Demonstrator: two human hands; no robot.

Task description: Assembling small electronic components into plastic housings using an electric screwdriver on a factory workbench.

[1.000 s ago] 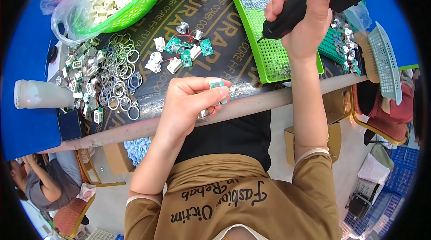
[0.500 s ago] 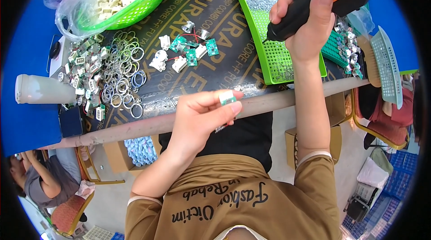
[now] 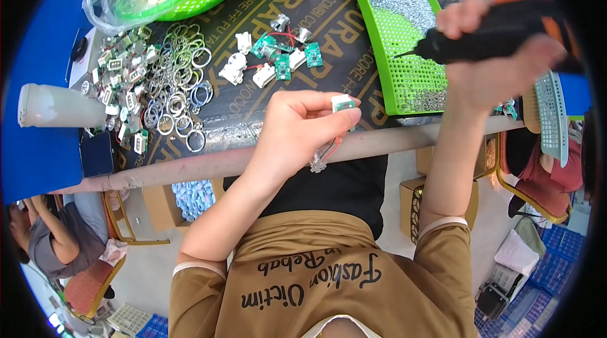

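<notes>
The left hand (image 3: 297,126), near the middle of the frame, pinches a small white part (image 3: 339,99) with a green circuit board (image 3: 345,106), red wires (image 3: 334,144) hanging below. The right hand (image 3: 490,63), blurred at the upper right, grips a black electric screwdriver (image 3: 471,44), its tip over a green tray (image 3: 372,31). Metal rings (image 3: 183,94) lie heaped at the left of the frame

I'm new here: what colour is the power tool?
The power tool is black with orange, clearest in the head view.
</notes>
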